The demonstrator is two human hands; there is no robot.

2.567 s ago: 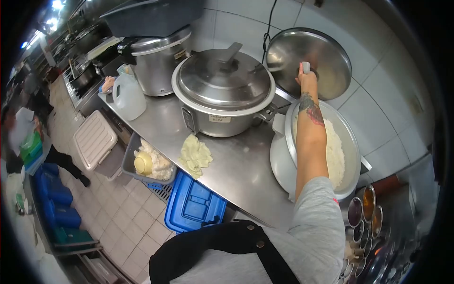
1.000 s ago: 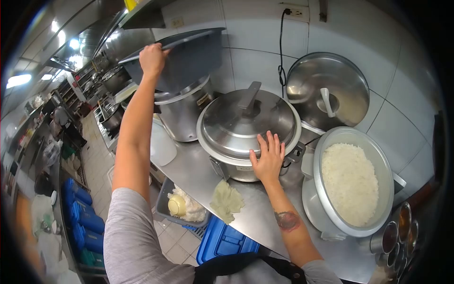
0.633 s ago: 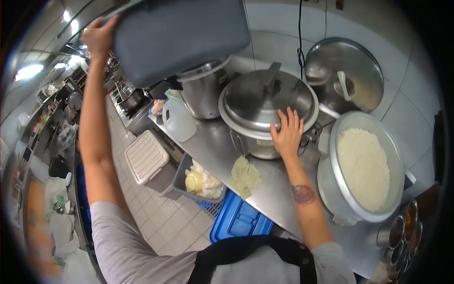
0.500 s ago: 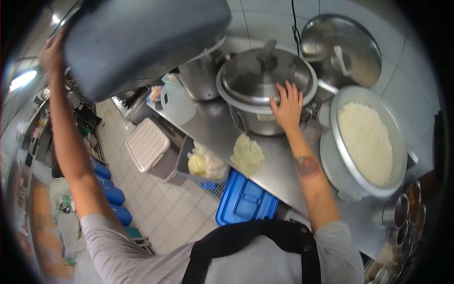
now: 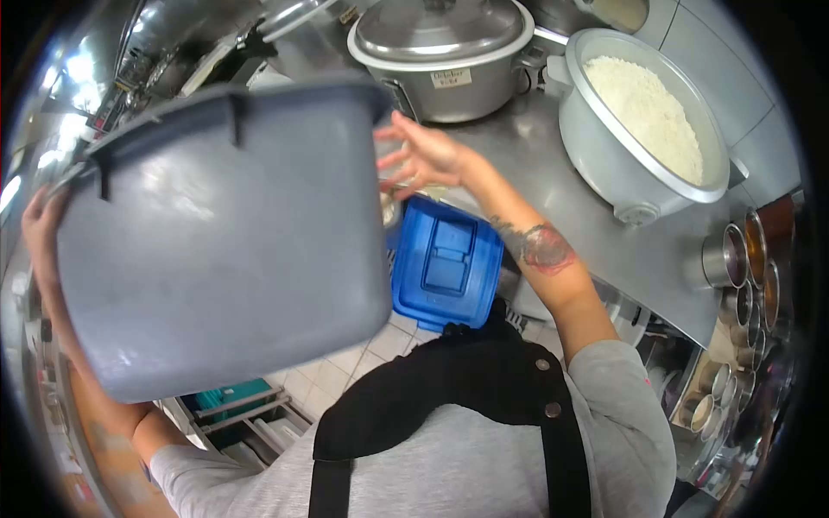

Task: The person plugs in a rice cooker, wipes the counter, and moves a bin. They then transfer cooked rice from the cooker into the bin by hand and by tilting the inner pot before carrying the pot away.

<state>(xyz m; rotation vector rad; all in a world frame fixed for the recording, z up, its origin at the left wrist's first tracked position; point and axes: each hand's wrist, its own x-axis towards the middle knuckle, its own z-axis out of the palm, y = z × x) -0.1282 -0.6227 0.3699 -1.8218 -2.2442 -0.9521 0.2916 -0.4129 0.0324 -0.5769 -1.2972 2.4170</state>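
A large grey plastic tub [image 5: 233,242] fills the left half of the view, tilted with its outer side facing me. My left hand [image 5: 43,220] grips its rim at the far left. Beside the tub's right upper corner is my right hand [image 5: 419,155], fingers spread; whether the fingertips touch the tub is unclear. Behind that hand stands a lidded metal rice cooker [image 5: 449,82] with a paper label. Below it a blue lid [image 5: 447,259] lies beside the counter.
A pale oval pot of white rice [image 5: 596,138] sits on the steel counter [image 5: 587,224]. Several metal containers [image 5: 725,259] are at the right. On the lower left are a teal crate [image 5: 229,397] and a metal rack [image 5: 276,414] above the tiled floor.
The tub has come down and nearer to me in my left hand. My right hand has left the cooker's lid and moved left beside the tub. The view has shifted too.
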